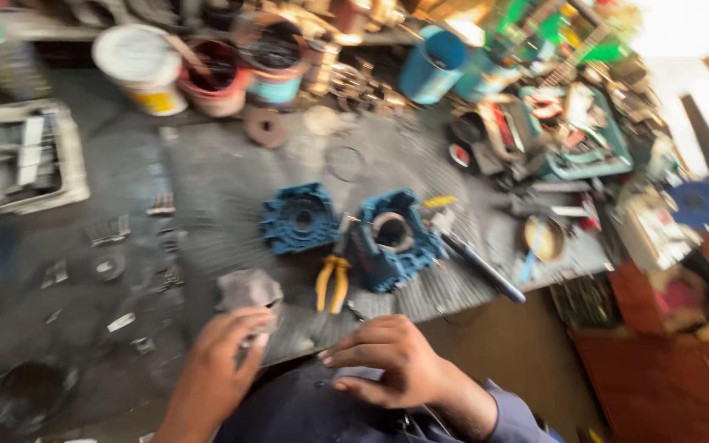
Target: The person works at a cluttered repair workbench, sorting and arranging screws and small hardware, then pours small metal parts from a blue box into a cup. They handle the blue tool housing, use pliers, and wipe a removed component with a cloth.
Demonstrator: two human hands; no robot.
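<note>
My left hand [217,361] is at the near edge of a dark metal workbench [223,172], its fingers closed around a grey rag [246,294]. My right hand [387,357] hovers just right of it, fingers curled and holding nothing that I can see. Beyond the hands lie yellow-handled pliers [331,281]. Behind them sit two blue cast housings: a flat cover [299,217] on the left and a deeper body [394,239] with a round bore on the right. The picture is blurred by motion.
Buckets and tins [207,70] line the back of the bench, with a blue bucket [434,66] to the right. A grey tray [26,156] sits far left. Small metal parts [112,267] are scattered left. A dark rod [486,269] and cluttered tools [568,139] lie right.
</note>
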